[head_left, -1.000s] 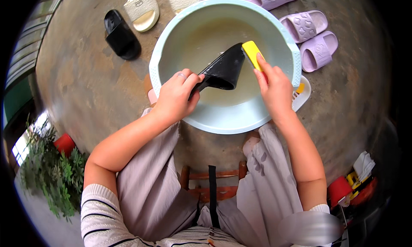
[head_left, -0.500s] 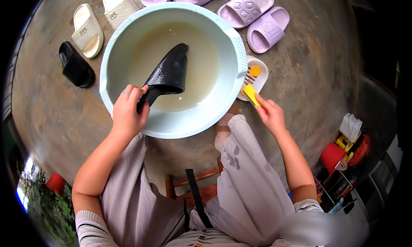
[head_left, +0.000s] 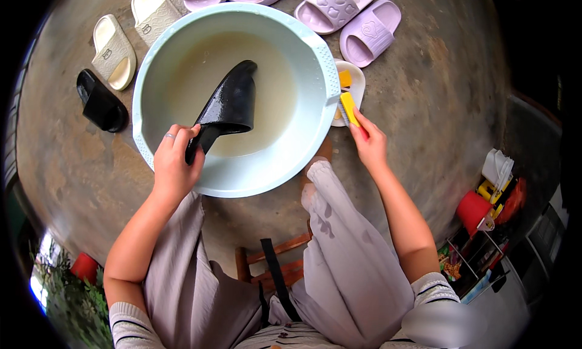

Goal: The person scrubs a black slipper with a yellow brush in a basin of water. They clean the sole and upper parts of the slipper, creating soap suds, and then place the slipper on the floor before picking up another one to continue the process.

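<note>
My left hand point(head_left: 176, 164) is closed round one end of a wet black slide slipper point(head_left: 228, 103). The slipper is tilted above cloudy water in a large pale blue basin point(head_left: 267, 182), its broad strap facing right. At the basin's right side, my right hand point(head_left: 370, 143) grips a scrub brush point(head_left: 348, 108) with a yellow and red body and pale bristles turned left. The brush is over the near part of a white soap dish point(head_left: 357, 82), where an orange-yellow piece of soap point(head_left: 345, 79) lies. Whether the bristles touch the dish cannot be made out.
Another black slipper point(head_left: 102, 100) and cream slippers point(head_left: 114, 53) lie left of the basin. Lilac slippers point(head_left: 371, 34) lie beyond it. A rack with a red container point(head_left: 474, 212) stands at right; a red pot point(head_left: 85, 267) and plant are at lower left.
My right hand has moved the brush away from me, further over the soap dish, and turned it more upright. My left hand still grips the black slipper. The whole view has shifted slightly.
</note>
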`<control>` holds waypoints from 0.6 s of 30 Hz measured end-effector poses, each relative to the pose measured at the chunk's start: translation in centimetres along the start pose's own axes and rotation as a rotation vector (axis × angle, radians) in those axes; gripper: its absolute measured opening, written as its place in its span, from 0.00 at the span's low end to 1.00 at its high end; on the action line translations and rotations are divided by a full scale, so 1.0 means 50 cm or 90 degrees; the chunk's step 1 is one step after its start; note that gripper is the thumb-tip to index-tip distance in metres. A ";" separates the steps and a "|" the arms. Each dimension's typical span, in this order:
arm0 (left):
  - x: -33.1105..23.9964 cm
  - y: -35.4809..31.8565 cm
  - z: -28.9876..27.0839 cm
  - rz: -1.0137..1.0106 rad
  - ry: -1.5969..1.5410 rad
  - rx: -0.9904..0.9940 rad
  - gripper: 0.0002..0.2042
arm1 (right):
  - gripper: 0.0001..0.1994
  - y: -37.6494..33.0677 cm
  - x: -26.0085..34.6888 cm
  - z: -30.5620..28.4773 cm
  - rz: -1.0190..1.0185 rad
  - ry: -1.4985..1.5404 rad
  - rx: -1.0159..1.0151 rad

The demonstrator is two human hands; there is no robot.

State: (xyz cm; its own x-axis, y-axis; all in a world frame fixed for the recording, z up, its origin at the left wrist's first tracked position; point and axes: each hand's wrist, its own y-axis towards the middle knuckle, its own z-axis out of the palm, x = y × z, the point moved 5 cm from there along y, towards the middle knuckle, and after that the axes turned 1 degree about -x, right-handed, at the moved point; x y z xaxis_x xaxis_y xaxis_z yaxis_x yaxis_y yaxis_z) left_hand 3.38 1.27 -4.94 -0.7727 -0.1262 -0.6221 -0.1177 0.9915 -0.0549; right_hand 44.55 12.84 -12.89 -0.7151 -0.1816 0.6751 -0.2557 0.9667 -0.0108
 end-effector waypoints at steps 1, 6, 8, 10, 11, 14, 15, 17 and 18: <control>0.004 -0.003 -0.001 0.000 0.004 0.002 0.15 | 0.22 -0.006 0.002 0.004 0.017 -0.038 0.053; 0.016 -0.010 0.000 -0.004 0.018 0.003 0.16 | 0.21 0.019 0.030 0.031 0.050 -0.198 0.180; 0.011 -0.007 0.004 0.016 0.028 0.003 0.17 | 0.20 0.038 0.035 0.046 0.060 -0.177 0.161; 0.007 0.001 0.010 0.027 0.027 0.006 0.18 | 0.21 0.023 -0.010 0.048 0.145 0.015 0.109; 0.007 0.000 0.007 0.032 0.030 0.004 0.18 | 0.21 0.018 -0.010 0.046 0.259 0.111 0.101; 0.006 -0.012 -0.004 0.032 0.057 0.009 0.19 | 0.21 0.022 0.092 -0.007 0.240 0.238 -0.044; -0.001 -0.012 -0.004 0.036 0.050 0.010 0.19 | 0.21 0.034 0.141 -0.021 0.188 0.214 -0.021; -0.019 -0.015 -0.019 0.032 0.079 0.004 0.17 | 0.22 0.057 0.246 -0.021 0.059 0.168 0.044; -0.024 -0.017 -0.023 0.032 0.090 0.004 0.16 | 0.23 0.075 0.306 -0.002 -0.037 0.143 0.109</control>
State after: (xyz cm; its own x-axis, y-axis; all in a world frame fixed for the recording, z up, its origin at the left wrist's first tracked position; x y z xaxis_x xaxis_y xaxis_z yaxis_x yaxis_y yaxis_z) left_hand 3.71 0.56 -3.26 -0.8579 -0.0784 -0.5079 -0.0722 0.9969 -0.0319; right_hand 32.72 13.73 -2.53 -0.5390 -0.1733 0.8243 -0.4126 0.9075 -0.0790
